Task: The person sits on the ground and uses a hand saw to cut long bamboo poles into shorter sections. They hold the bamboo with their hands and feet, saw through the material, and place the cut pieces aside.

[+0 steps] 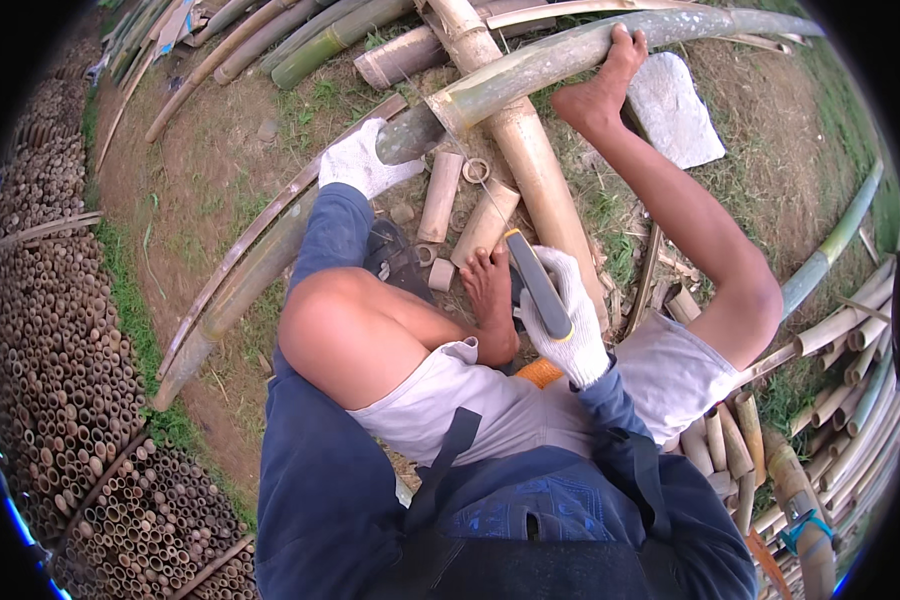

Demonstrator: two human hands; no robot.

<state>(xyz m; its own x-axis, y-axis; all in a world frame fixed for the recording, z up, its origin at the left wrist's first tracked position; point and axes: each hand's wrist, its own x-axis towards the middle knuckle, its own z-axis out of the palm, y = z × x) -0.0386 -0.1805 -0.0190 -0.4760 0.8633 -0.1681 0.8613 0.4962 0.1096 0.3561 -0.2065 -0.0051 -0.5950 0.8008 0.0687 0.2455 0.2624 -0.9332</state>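
Note:
My left hand [365, 160], in a white glove, is wrapped around a dark section of bamboo [410, 134]. This section meets the pale-rimmed end of a thick green-grey bamboo pole [560, 62]; I cannot tell whether they are joined. In my right hand [575, 320], also gloved, is the grey and yellow handle of a handsaw [538, 285]. Its thin blade, seen nearly edge-on, points up toward that rim. My bare foot [605, 85] presses on the pole, which lies across a pale bamboo log [535, 150]. Short cut bamboo pieces [440, 197] lie on the ground between my hands.
Stacked bamboo tubes [70, 330] fill the left side. More poles lie at the top left [335, 45] and lower right [860, 390]. A flat grey stone [675, 110] sits beside my raised foot. A long bamboo strip [260, 225] runs along my left arm.

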